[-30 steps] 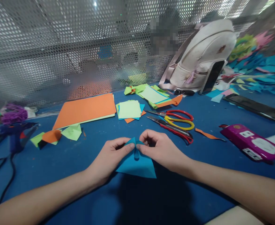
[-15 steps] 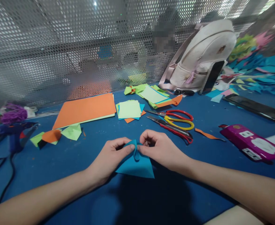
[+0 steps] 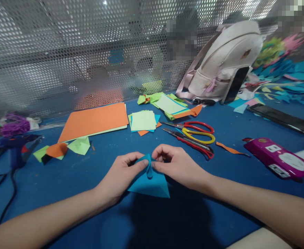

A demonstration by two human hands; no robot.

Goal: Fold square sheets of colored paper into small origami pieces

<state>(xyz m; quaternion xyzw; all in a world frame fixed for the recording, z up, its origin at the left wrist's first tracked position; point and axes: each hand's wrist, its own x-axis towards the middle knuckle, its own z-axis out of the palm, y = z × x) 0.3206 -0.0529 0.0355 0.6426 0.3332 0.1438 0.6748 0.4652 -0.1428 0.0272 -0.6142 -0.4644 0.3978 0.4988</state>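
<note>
A piece of blue paper [image 3: 150,186], folded and with a curled loop at its upper middle, is held just above the table. My left hand [image 3: 127,173] pinches its upper left part, thumb lying on the front beside the loop. On the other side my right hand [image 3: 171,162] is closed, its thumb and forefinger gripping the paper by the fold. The fingers behind the sheet are partly hidden. Beyond my right hand lie two pairs of scissors, one with red and yellow handles [image 3: 200,133], the other with red handles [image 3: 193,143].
Orange sheets [image 3: 96,119] and a stack of small light green squares [image 3: 143,121] lie ahead. Folded green and orange pieces [image 3: 57,151] and a glue gun [image 3: 18,147] are left. A purple case [image 3: 278,157], a phone [image 3: 284,119] and a backpack [image 3: 227,58] are right.
The curled loop in the blue paper looks narrower, and my right fingers have moved slightly left toward it. Both hands keep their hold on the paper.
</note>
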